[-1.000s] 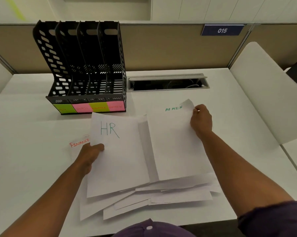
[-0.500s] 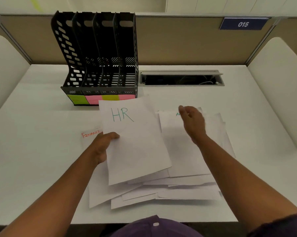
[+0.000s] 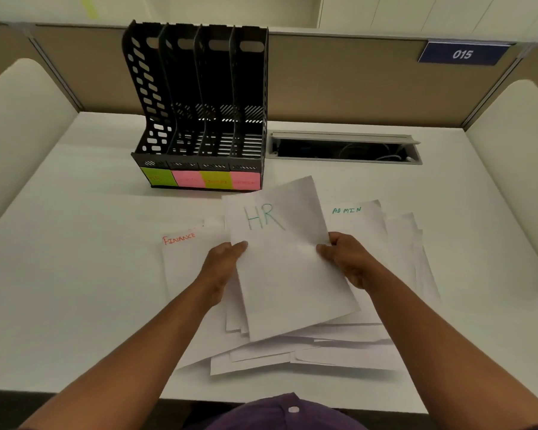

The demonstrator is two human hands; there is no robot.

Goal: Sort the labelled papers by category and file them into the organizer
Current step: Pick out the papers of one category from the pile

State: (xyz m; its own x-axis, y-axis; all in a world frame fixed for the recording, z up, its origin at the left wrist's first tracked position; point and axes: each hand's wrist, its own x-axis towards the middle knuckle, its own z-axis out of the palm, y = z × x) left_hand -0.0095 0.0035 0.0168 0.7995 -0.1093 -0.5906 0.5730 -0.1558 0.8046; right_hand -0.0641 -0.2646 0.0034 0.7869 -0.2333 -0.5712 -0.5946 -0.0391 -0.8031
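A person seated at a white desk (image 3: 75, 274) grips a white sheet marked "HR" (image 3: 280, 262) in green by both side edges, the left hand (image 3: 222, 268) pinching its left edge and the right hand (image 3: 346, 259) its right edge, the sheet raised and tilted over a loose pile of papers (image 3: 308, 349). In the pile, a sheet lettered "FINANCE" (image 3: 180, 259) in red shows at the left and one lettered "ADMIN" (image 3: 354, 225) in green at the right. Just beyond stands a black four-slot file organizer (image 3: 199, 97), its slots showing no papers, with green and pink sticky labels (image 3: 199, 179) along its front.
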